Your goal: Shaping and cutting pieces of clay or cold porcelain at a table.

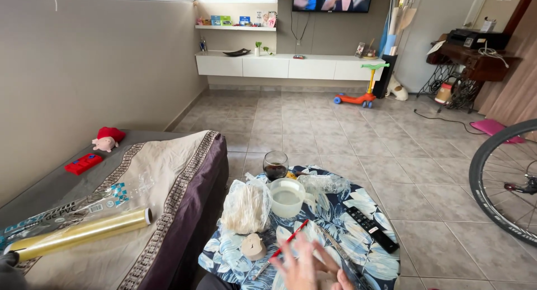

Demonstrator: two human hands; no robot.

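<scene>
While one hand [305, 265] hovers low over the near edge of the round table [375, 267], its fingers are spread and loose, gripping nothing; which hand it is I cannot tell, and no second hand shows. Just beside its fingertips a red pencil [288, 241] lies slanting across the leaf-patterned cloth, not touched as far as I can see. Near the table's left edge sits a small wooden block [253, 246], and behind it a clear bag of pale wafers [246, 206]. A plastic cup of cloudy liquid [287, 197] stands at the middle, with a glass of dark drink [276, 165] at the far edge and a crumpled clear bottle [324, 183] lying beside it. A black remote [371, 228] lies toward the right edge, apart from the hand.

Left of the table, close against it, is a bed [184, 172] with a patterned cover; a gold roll [78, 234] and a plastic sleeve [67, 209] lie on it. To the right a bicycle wheel [503, 178] crowds in. Beyond, the tiled floor [313, 122] runs wide and open to a toy scooter [358, 94] and a white wall cabinet [291, 67].
</scene>
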